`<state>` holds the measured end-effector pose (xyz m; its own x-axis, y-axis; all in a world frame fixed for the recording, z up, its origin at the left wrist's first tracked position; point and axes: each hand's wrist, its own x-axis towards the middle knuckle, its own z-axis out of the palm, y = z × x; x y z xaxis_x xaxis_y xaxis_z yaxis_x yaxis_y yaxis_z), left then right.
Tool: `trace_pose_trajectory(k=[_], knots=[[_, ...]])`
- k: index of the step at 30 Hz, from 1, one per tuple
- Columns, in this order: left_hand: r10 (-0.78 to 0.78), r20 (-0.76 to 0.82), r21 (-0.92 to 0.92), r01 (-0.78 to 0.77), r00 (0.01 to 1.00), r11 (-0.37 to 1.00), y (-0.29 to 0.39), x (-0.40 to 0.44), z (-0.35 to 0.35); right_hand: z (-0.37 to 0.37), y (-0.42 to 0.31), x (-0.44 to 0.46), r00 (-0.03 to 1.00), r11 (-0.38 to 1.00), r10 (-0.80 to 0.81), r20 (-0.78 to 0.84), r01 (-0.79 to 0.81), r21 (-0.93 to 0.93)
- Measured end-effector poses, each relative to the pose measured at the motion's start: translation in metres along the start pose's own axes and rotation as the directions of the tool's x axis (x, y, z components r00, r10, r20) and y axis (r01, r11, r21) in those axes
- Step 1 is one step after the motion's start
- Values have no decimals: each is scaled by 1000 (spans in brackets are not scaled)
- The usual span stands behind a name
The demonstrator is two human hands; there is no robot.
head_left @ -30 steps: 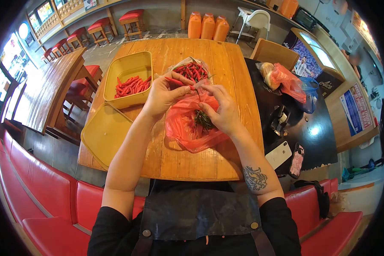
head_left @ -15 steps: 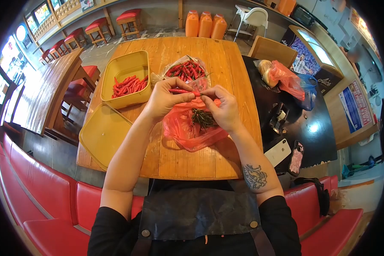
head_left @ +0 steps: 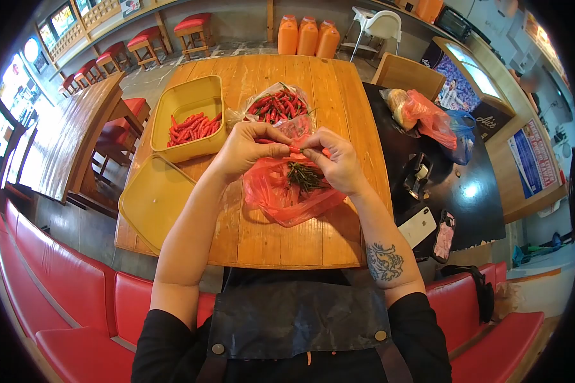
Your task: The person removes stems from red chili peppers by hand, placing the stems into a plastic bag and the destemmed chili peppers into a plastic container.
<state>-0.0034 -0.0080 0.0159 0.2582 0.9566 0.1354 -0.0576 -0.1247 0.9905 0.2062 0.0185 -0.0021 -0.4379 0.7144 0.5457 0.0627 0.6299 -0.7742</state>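
A red chili (head_left: 294,150) spans the small gap between my two hands, mostly covered by fingers. My left hand (head_left: 252,149) pinches one end and my right hand (head_left: 331,159) is closed on the other. Below them a red plastic bag (head_left: 268,195) lies open with green stems (head_left: 305,177) in it. Beyond my hands sits a clear bag of red chilies (head_left: 279,105) with green stems. To the left, a yellow container (head_left: 188,92) holds a pile of stemless red chilies (head_left: 195,128).
A yellow lid (head_left: 156,201) lies at the left of the wooden table (head_left: 281,246). On the dark table at right are bagged items (head_left: 428,118), a white phone (head_left: 417,228) and a pink patterned case (head_left: 444,236). Orange jugs (head_left: 307,36) stand beyond the table.
A second ago my hands were farther apart, with my right fingers spread near the chili's stem. Now both hands pinch the chili, lower and closer together, and less of it shows.
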Motion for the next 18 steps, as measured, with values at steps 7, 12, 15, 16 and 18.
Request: trace_pose_trajectory(k=[7, 12, 15, 16, 18], knots=[[10, -58, 67, -6, 998, 998, -7, 3, 0, 3, 0, 0, 998, 997, 55, -40, -58, -57], [121, -68, 213, -104, 990, 971, -10, 2, 11, 3, 4, 0, 996, 996, 40, -79, -46, -71], [251, -44, 465, -203, 967, 862, -6, 0, 17, 2, 2, 0, 997, 993, -13, -81, 3, -121], [264, -37, 506, -209, 964, 837, -10, 0, 16, 1, 3, 0, 999, 988, -25, -40, 18, -156], [274, -30, 545, -214, 961, 810, -14, 1, 14, -1, 7, -1, 999, 981, -33, 2, 33, -191]])
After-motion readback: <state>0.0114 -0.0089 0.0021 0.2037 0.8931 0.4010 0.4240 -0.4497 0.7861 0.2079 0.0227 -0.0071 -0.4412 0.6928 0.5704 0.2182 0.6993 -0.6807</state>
